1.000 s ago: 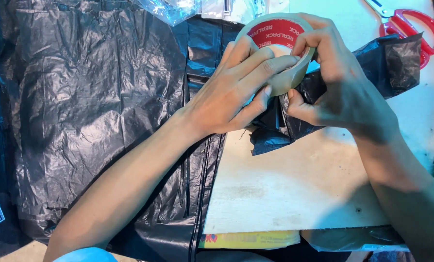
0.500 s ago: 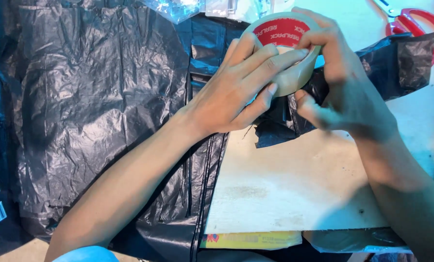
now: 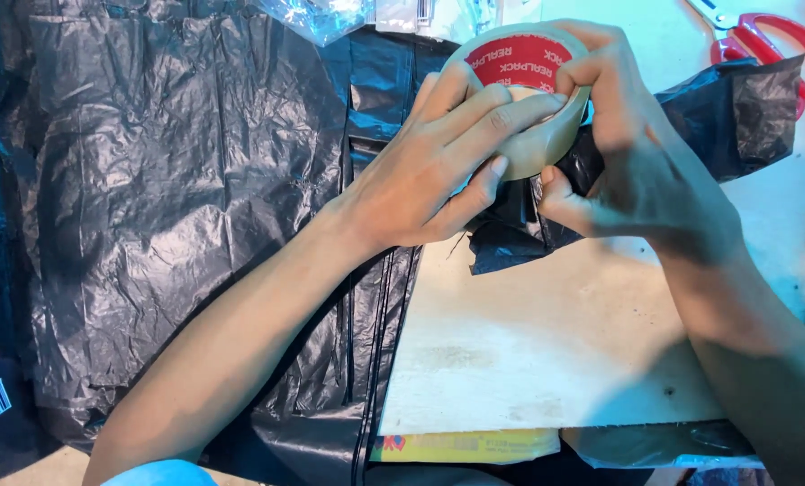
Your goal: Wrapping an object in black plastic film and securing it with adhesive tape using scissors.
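At upper centre of the head view: your two hands meet on a tape roll with a red core.
Left hand: your fingers lie curled across the roll's outer band, gripping it.
Right hand: closed over the roll's far side, thumb pressing a small black plastic parcel just beneath.
Left of frame: large crinkled black plastic sheet.
Lower centre: pale wooden board.
Upper right corner: red-handled scissors, well apart from your hands.
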